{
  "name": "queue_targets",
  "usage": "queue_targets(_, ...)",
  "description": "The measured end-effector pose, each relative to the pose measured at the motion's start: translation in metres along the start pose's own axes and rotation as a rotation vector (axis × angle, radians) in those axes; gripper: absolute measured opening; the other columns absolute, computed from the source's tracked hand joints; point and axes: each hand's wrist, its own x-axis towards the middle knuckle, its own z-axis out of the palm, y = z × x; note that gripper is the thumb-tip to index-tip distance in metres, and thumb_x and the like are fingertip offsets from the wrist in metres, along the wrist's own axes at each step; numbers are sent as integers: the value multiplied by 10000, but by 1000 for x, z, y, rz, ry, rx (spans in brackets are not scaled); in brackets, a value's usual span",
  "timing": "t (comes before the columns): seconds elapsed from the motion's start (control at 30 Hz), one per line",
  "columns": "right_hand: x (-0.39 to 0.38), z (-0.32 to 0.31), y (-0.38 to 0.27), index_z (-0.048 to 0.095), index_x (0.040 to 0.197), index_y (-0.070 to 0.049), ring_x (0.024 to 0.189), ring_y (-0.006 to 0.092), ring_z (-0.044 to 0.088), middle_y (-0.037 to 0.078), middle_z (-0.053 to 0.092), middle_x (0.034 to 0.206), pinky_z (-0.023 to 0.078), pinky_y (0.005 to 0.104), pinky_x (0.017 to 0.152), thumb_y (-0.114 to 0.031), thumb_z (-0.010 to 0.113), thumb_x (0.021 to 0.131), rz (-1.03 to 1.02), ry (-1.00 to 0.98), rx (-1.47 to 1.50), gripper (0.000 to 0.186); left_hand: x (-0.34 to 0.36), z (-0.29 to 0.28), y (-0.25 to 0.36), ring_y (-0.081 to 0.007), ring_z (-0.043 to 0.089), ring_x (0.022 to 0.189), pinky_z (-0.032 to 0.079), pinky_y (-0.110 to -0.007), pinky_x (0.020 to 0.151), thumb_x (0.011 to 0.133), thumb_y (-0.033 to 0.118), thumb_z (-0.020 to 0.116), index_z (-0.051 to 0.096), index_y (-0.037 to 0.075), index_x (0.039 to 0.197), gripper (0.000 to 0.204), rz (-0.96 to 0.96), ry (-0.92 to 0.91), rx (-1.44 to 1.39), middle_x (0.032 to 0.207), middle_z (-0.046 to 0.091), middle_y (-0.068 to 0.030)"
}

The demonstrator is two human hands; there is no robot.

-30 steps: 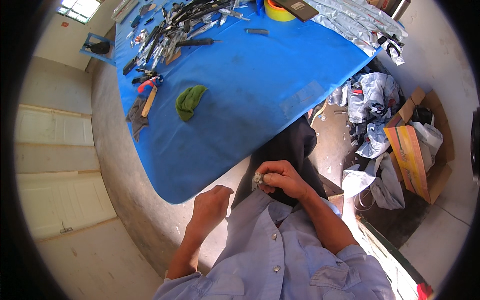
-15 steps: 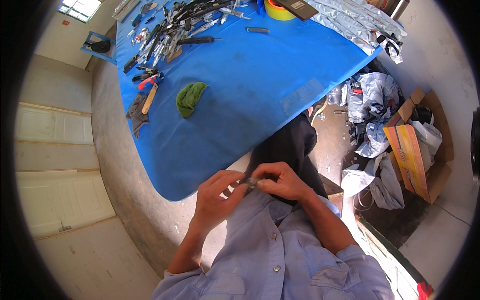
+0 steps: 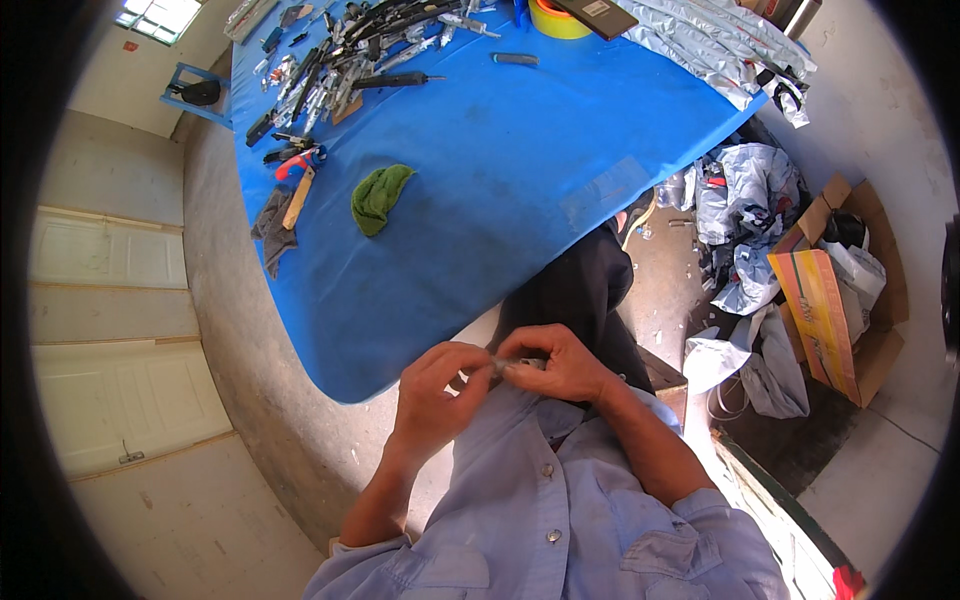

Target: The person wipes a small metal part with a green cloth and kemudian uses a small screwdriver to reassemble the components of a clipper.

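Observation:
In front of my shirt, near the front edge of the blue-covered table (image 3: 500,130), my left hand (image 3: 440,390) and my right hand (image 3: 560,370) meet fingertip to fingertip. Both are pinched on a small greyish, shiny piece (image 3: 508,365), mostly hidden by the fingers and too small to name. On the table lie a crumpled green cloth (image 3: 380,200), a dark grey cloth (image 3: 275,230) and a wooden-handled item (image 3: 298,198) beside a red-and-blue tool (image 3: 298,164).
Several black and silver parts (image 3: 350,70) cover the table's back left, near a yellow round container (image 3: 560,25) and silver wrapped bundles (image 3: 700,45). Crumpled bags (image 3: 745,200) and an open cardboard box (image 3: 830,300) stand right. A blue frame (image 3: 195,95) is left.
My left hand has come up and right from lower down to join my right hand at the small piece. My right hand's grip on it has shifted slightly.

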Motion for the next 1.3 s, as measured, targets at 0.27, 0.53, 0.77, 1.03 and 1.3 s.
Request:
queue_targets(0.27,1,5,-2,738,1091,19,950,124,689,74,742,984,564,316,892,-176,757,954,30,71,-3,239,-6,6,-5,-177,769,863,592,-269,642,878,-46,786,796,31,1043,182,86,110,172,1077,800,-108)
queue_targets(0.53,4,9,1,750,1067,6,886,121,687,74,742,944,568,314,832,-171,783,942,-14,131,-61,219,-4,7,-8,-240,786,895,623,-319,655,888,-32,795,799,17,1045,164,215,129,282,1070,808,-126)
queue_targets(0.77,4,12,2,760,1056,-5,849,144,704,96,753,931,571,324,794,-172,802,924,-38,155,-123,217,-1,5,-4,-300,775,882,623,-380,760,851,-62,778,772,8,986,152,266,103,373,999,787,-128)
queue_targets(1.03,5,13,2,773,1051,-7,853,119,691,67,754,932,557,298,775,-148,809,898,-26,156,-159,211,0,9,-11,-299,738,808,611,-380,707,808,-82,774,709,9,926,162,334,108,431,943,746,-121)
queue_targets(1.3,3,12,6,758,1029,-15,837,175,725,102,758,925,577,332,782,-177,816,888,-106,153,-176,223,-2,14,-29,-247,701,715,576,-335,607,816,-122,719,666,7,911,169,186,211,269,911,715,-117)
